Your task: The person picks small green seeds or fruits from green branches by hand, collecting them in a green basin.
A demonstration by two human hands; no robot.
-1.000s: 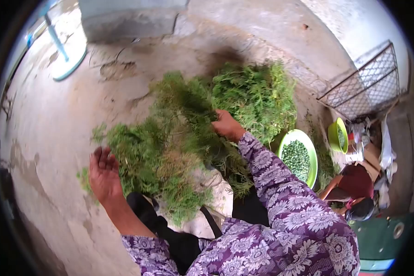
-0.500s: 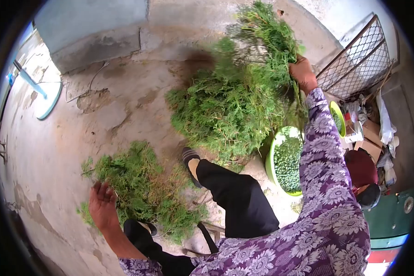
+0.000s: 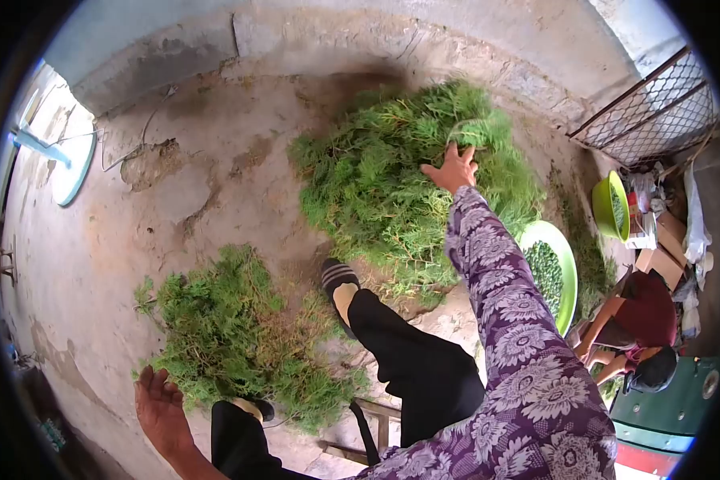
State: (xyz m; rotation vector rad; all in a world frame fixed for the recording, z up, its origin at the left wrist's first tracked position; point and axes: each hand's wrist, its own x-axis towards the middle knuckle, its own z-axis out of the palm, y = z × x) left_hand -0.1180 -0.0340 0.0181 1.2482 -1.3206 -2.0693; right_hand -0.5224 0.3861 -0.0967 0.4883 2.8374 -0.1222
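A large heap of green leafy branches [image 3: 376, 176] lies on the floor near the wall. My right hand [image 3: 454, 168] is over its right part, fingers spread and holding nothing; the foliage beside it is smeared by motion. On the left lies a smaller pile of branches [image 3: 216, 320], brownish on its right side. My left hand [image 3: 162, 406] hovers at its lower left edge, palm up, fingers apart and empty. To the right of the large heap, a light green basin [image 3: 566, 268] holds small green pieces, partly hidden by my right sleeve.
A co-worker in a dark red top [image 3: 648, 312] sits at the right. Nearby are a yellow-green tub [image 3: 604, 210], cardboard boxes [image 3: 660, 264] and a metal mesh frame [image 3: 656, 108]. A round pale stand base [image 3: 76, 168] is at the left. My feet are between the piles.
My right hand has let go of the raised branches, which are now down on the large heap, and has moved left. The view has shifted, showing more of the co-worker.
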